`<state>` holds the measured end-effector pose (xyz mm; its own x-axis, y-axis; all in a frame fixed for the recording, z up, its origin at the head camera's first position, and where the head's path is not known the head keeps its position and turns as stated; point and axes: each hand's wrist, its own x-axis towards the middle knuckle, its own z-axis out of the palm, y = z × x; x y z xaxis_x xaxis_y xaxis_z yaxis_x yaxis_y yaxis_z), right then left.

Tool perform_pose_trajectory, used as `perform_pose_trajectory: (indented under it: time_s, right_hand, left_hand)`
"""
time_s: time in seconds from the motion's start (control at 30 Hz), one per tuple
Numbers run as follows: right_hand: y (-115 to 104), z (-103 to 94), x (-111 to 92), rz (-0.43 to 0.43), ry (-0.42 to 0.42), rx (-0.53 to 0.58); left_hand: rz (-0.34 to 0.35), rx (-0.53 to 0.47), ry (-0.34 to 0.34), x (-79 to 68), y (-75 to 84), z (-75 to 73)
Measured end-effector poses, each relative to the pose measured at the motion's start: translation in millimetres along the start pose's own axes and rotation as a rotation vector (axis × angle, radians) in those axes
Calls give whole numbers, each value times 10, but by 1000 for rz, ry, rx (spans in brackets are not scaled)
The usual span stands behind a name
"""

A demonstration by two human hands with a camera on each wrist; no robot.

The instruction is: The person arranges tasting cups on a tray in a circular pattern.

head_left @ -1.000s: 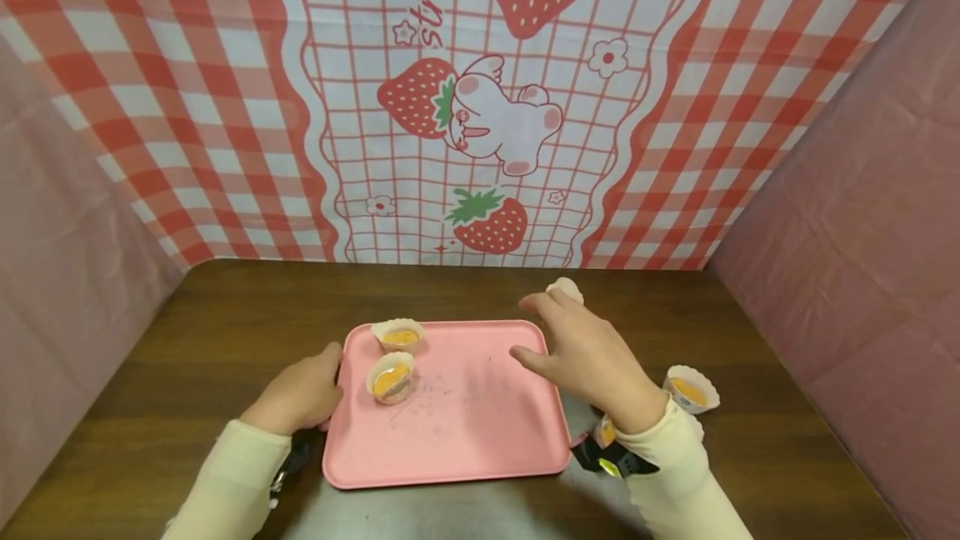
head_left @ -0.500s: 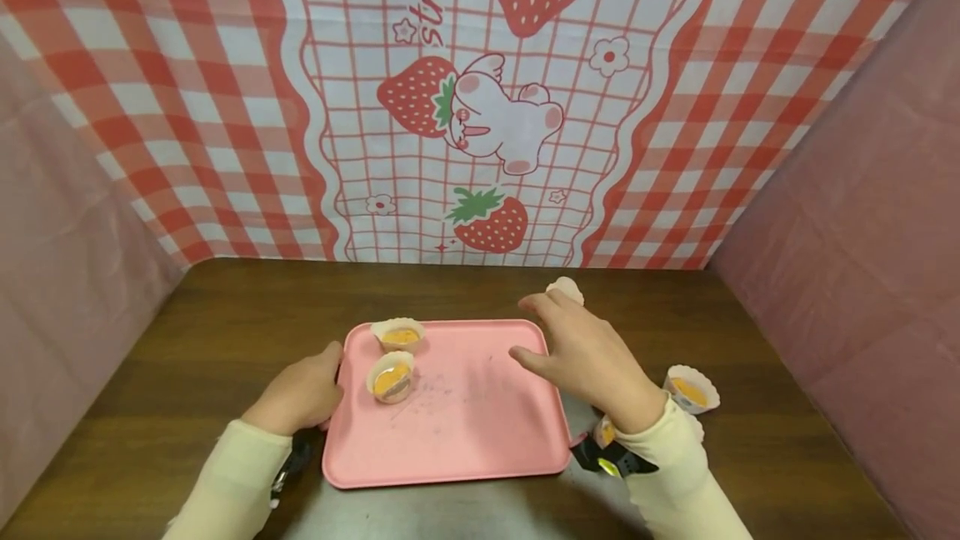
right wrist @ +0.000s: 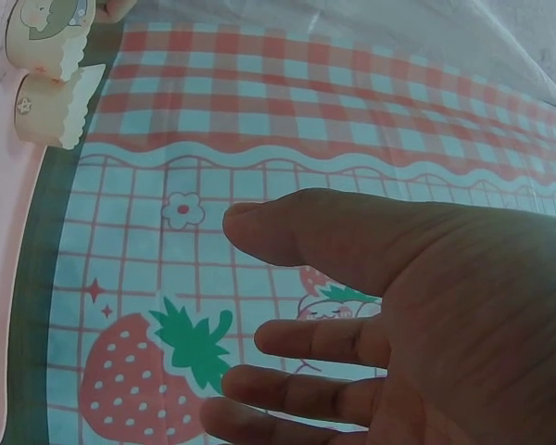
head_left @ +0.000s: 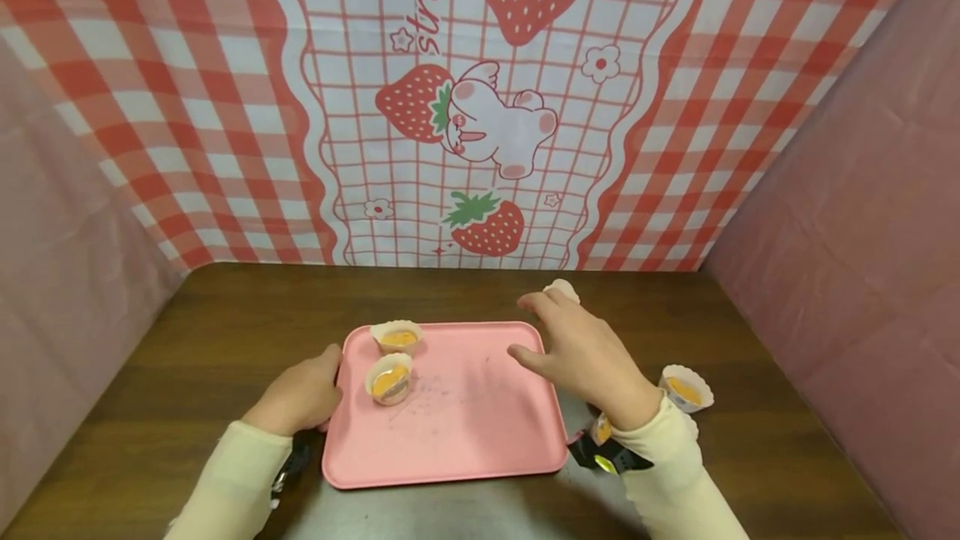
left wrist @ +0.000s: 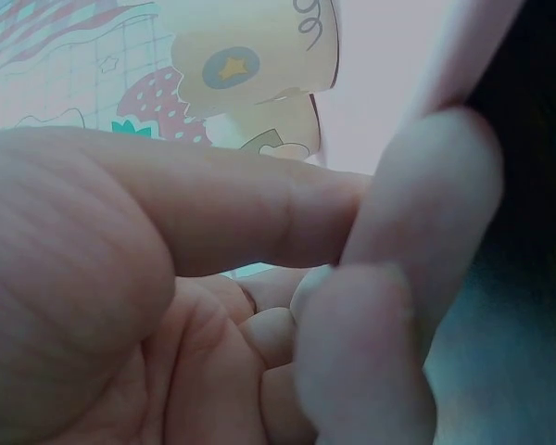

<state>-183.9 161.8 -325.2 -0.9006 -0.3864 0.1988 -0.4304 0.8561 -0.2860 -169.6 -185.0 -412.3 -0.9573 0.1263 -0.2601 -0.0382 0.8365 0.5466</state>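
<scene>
A pink rectangular tray (head_left: 480, 432) lies on the table, and my left hand (head_left: 303, 394) holds its left edge. In the left wrist view, thumb and fingers pinch the tray rim (left wrist: 380, 74). Two scallop-rimmed paper cups with yellow-orange contents, a back cup (head_left: 397, 339) and a front cup (head_left: 389, 382), stand at the tray's upper left. Over the tray's right edge, my right hand (head_left: 588, 348) hovers with fingers spread and nothing in its grasp; the right wrist view shows the bare palm (right wrist: 426, 334).
A pale cup (head_left: 562, 288) stands behind my right fingers. Right of my right wrist is a filled cup (head_left: 686, 390); another filled cup (head_left: 602, 430) is partly hidden under that wrist. A strawberry-print cloth (head_left: 487, 132) rises behind the dark wooden table (head_left: 255, 298).
The head view has shifted slightly. Both hands, the tray and the cups keep their places relative to one another.
</scene>
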Motion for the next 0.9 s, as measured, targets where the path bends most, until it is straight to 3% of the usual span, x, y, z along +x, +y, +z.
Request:
perform_pose_trajectory:
  time_s: [0.53, 0.77, 0.9]
  right_hand:
    - [-21, 135, 101, -31, -5, -2]
    - [133, 40, 206, 1, -29, -96]
    - [295, -18, 266, 35, -99, -163]
  left_hand:
    - [5, 5, 0, 33, -41, -34]
    - [19, -17, 11, -3, -34, -10]
    - [6, -28, -4, -13, -21, 5]
